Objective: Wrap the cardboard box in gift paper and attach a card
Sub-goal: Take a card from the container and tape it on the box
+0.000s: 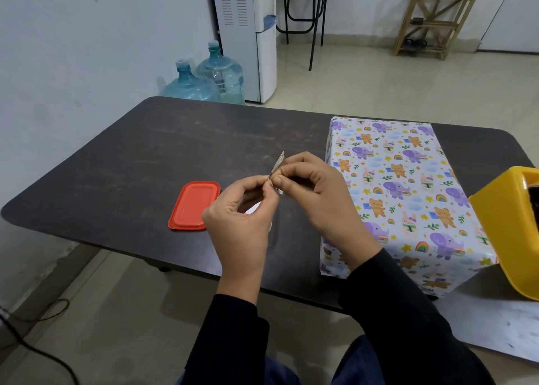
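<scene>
White animal-print gift-papered cardboard box [408, 186] lies by right edge of dark brown surface [145, 157], wrapping looks done. Over surface middle, left hand [239, 209] and right hand [318, 192] lifted close, fingers [300, 163] of both pinching small pale card [278, 166], probably readying it for attaching. Flat red plastic lid [192, 206] near front edge, out of way

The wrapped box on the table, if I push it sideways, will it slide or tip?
The wrapped box lies flat and wide on the table, so it probably slides rather than tips. Its paper shows a sheen, so it likely glides easily. Weight can't be judged; the contents are hidden.
</scene>
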